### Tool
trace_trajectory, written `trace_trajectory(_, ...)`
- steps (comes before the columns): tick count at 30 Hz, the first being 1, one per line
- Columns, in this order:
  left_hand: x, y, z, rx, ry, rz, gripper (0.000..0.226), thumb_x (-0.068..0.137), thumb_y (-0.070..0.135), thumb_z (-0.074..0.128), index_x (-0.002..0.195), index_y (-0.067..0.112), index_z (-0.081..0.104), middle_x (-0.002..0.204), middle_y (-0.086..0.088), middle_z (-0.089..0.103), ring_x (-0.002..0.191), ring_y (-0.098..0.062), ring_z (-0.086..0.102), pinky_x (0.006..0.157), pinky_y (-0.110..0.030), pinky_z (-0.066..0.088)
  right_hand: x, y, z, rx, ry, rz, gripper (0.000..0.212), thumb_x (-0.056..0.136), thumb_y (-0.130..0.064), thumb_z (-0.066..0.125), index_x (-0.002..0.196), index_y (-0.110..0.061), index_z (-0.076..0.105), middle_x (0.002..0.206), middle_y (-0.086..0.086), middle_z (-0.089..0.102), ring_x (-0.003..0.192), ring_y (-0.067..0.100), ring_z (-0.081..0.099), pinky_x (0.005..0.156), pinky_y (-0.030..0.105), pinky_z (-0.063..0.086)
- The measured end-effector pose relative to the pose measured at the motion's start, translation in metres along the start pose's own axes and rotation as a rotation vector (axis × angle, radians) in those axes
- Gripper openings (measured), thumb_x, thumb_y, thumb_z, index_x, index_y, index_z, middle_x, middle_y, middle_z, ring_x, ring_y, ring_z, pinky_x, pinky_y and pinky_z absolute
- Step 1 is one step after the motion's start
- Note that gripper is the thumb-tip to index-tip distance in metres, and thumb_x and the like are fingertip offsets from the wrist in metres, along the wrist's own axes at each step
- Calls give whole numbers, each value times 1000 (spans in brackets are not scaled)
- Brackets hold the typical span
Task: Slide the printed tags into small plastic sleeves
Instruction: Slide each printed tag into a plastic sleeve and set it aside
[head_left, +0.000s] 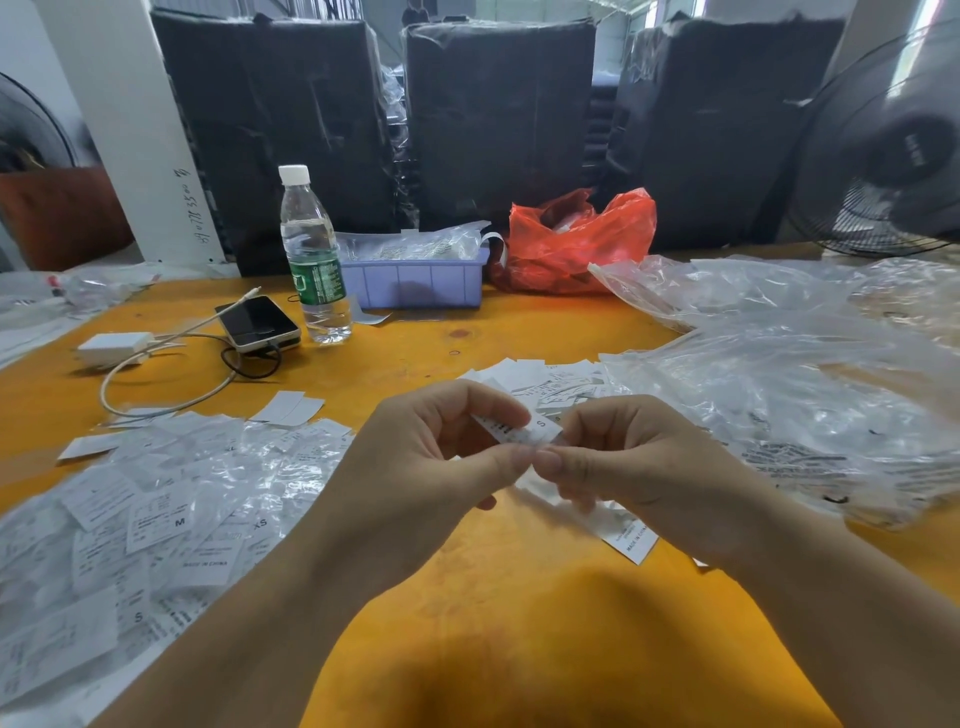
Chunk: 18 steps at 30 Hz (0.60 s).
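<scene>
My left hand (441, 447) and right hand (623, 462) are both pinching an S tag (524, 428) above the orange table (519, 597), thumbs meeting, and I'm judging it best to keep it flat while feeding.

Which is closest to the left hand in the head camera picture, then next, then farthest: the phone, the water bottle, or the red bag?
1. Black phone, on the orange table, up and to the left of the left hand.
2. Clear plastic water bottle, standing just behind the phone.
3. Red plastic bag, at the table's far edge, to the right.
</scene>
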<state>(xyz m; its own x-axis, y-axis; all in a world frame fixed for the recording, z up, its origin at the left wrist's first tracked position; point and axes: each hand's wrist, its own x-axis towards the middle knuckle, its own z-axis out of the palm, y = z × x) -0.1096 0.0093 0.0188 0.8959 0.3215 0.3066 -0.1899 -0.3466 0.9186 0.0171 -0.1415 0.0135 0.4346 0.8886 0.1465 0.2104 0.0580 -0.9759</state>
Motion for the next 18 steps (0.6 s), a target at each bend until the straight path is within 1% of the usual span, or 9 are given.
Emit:
trace_trajectory(1,1,-1,-1,11,6,5,14,73,19,80,85,23,74,73,-3,71,64,-18,65,56,-23,56,0,1,-2,2,-14,12,25,73,-26,76,72,-3,66,60,1,60,57,14,51,54,22,42)
trace_trajectory(3,1,-2,-1,16,7,7,14,72,21,79,84,22,74,70,-3,70,61,-16,64,56,-22,55,1,1,-6,-4,-65,46,31,76,-27,79,77,1,66,63,3,61,60,17,52,57,25,42)
trace_trajectory(5,1,-2,-1,14,-7,10,18,67,29,77,83,22,74,67,-3,69,58,-13,63,55,-20,53,1,0,-8,-1,-122,76,29,79,-29,76,81,-1,67,67,3,63,62,16,54,58,24,44)
trace_trajectory(7,1,-2,0,26,-33,11,19,66,31,76,83,24,74,67,-4,68,57,-12,62,56,-20,53,1,-1,-10,42,-138,101,26,78,-34,73,79,-9,69,69,3,64,64,16,55,60,24,46)
trace_trajectory(8,1,-3,0,42,-49,9,17,68,30,77,84,27,74,68,-4,68,58,-13,62,56,-21,53,2,-1,-10,81,-133,118,27,79,-36,71,79,-9,68,70,3,64,65,16,55,60,24,46)
trace_trajectory(10,0,-4,1,77,-72,14,14,74,24,78,85,30,73,68,-2,68,58,-12,61,57,-23,54,2,-1,-11,150,-129,151,33,82,-35,68,84,-3,61,71,4,61,67,16,55,59,24,46)
trace_trajectory(12,0,-6,2,94,-97,22,12,77,21,78,85,29,73,67,3,67,58,-11,60,57,-23,53,2,-1,-11,170,-126,148,26,82,-29,67,82,-3,63,70,5,59,65,15,56,58,24,45)
trace_trajectory(15,0,-7,3,78,-126,36,11,74,30,73,85,28,72,66,2,66,59,-10,59,58,-22,52,1,-1,-8,165,-95,139,9,77,-19,68,76,-10,68,66,6,59,58,15,54,56,23,45)
trace_trajectory(18,1,-9,6,51,-79,54,11,80,24,72,90,27,68,67,-5,66,59,-11,60,57,-22,52,1,-1,-9,160,-82,147,9,76,-16,70,76,-8,67,64,6,60,56,16,54,55,23,46)
